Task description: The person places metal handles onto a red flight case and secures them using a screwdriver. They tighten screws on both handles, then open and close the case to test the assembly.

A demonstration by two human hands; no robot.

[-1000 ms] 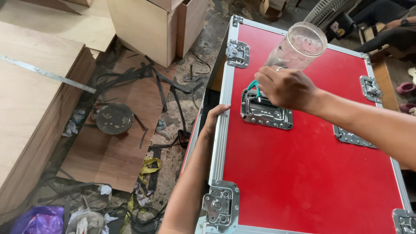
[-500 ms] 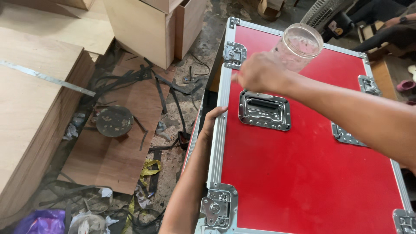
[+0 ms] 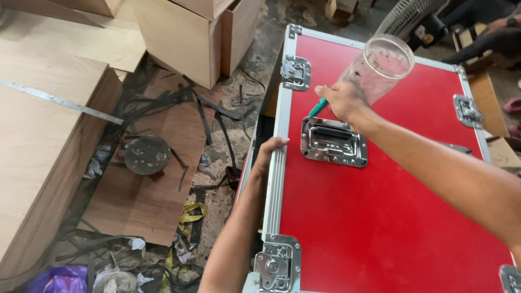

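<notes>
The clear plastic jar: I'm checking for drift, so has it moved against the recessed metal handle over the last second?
No. The clear plastic jar sits up and right of the recessed metal handle, as before; only the right hand shifted.

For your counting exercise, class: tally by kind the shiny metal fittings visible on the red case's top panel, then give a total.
Recessed metal handle: 1
Metal butterfly latches: 3
Metal corner fitting, partly cut off: 1
Total: 5
</notes>
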